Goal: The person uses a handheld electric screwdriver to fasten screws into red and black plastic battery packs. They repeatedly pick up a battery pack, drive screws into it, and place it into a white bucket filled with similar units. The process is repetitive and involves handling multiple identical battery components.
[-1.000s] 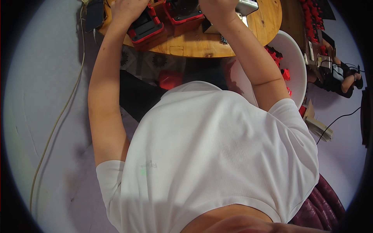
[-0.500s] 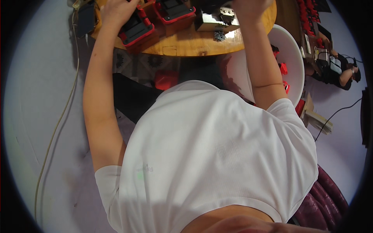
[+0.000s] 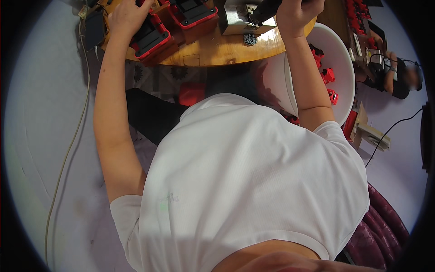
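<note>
Head view. The left hand [image 3: 128, 17] lies palm-down on a red-and-black case [image 3: 152, 36] at the left edge of the round wooden surface [image 3: 213, 50], fingers curled over the case's far end and gripping it. The case sits tilted, partly overhanging the surface's rim. A second red-and-black case [image 3: 195, 12] stands just beside it to the right, apart from the hand.

The right hand [image 3: 295, 16] is raised at the surface's right side, fingers wrapped around the handle of a dark tool [image 3: 267, 9]; the tool's nose points left toward a grey metal box [image 3: 239, 18]. Whether the nose touches the box cannot be told. A small heap of dark screws [image 3: 249, 39] lies on the wood just in front of the box.

To the right of the surface stands a white tub [image 3: 342, 68] holding small red parts [image 3: 327, 75]. A pale cable [image 3: 68, 149] runs down the floor on the left. Another person [image 3: 394, 77] sits at the far right, well apart. The wearer's white shirt [image 3: 253, 181] fills the lower middle of the view.
</note>
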`<state>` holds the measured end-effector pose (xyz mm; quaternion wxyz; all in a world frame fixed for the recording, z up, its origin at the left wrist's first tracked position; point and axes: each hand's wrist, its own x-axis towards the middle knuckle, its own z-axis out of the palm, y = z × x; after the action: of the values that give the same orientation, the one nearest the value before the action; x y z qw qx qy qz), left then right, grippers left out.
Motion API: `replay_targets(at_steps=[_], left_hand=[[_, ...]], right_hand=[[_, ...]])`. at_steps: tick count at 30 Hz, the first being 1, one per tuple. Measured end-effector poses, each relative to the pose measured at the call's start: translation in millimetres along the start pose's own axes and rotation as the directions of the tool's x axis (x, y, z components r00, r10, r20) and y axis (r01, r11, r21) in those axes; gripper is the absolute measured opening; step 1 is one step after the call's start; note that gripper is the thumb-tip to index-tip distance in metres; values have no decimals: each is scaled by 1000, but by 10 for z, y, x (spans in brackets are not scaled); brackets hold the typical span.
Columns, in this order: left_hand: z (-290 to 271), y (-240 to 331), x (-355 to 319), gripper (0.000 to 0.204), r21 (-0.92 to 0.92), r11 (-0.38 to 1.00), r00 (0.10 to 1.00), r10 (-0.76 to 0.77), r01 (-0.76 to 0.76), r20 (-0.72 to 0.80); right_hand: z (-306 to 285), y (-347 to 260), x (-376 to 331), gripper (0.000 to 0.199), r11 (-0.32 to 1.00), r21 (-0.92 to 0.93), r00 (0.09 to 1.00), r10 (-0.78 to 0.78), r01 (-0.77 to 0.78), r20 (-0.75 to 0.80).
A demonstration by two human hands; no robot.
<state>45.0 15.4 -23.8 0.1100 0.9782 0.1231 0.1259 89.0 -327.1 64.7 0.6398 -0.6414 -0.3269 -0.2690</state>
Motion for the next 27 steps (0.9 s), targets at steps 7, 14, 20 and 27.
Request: replay_targets(at_steps=[7,14,20,27], left_hand=[[-62,42,-46,69,-19,999,999,27,-27,-28],[-417,465,-201,56,-98,995,997,-41,35,-58],[-456,502,-205,43,-104,993,998,-63,62,-6],[-506,504,-209,43,-149,986,997,-72,74,18]], right_hand=[[334,-119,200,38,928,276,967,226,-249,115],[1285,-498,80,41,744,667,999,28,-45,37],[1445,-443,44,41,813,578,990,-7,-74,138],[1641,-356,41,41,812,577,957,-230,89,176]])
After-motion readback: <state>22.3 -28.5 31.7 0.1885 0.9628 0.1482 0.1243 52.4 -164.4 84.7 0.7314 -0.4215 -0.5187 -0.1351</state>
